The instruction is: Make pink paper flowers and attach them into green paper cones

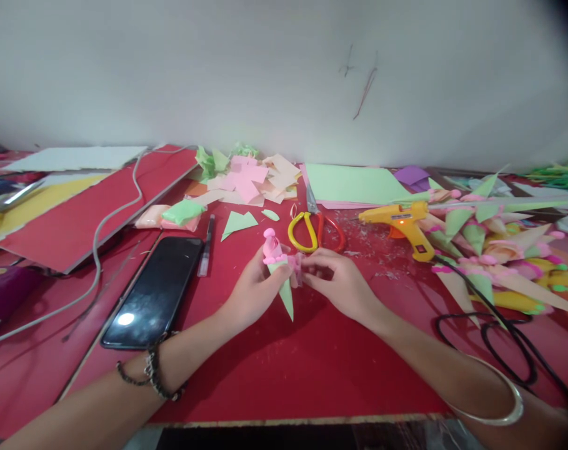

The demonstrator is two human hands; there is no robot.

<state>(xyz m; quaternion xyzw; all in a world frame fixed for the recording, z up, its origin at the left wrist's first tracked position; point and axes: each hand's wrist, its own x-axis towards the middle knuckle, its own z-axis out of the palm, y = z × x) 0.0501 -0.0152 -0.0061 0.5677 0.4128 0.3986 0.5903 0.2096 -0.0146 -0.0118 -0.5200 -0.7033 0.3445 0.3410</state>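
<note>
My left hand point(258, 284) is closed around a small paper cone point(288, 301), pale green with its point down. Pink trim rings the cone's rim, and a pink rolled piece with a round knob stands up from it. Close on the right, my right hand point(335, 278) pinches a pink, partly see-through piece point(297, 269) against the side of the cone; whether it is film or clay is unclear. Just beyond the hands lie scissors point(314, 228) with yellow and red handles. Green paper scraps point(238, 223) lie beyond my left hand.
A phone point(155, 294) and a pen point(207, 247) lie left. A yellow glue gun point(400, 225), its light on, rests right with a looping black cord point(485, 325). Finished-looking paper cones point(490, 244) pile behind it. Paper sheets point(353, 182) and clay packets point(183, 214) sit farther back.
</note>
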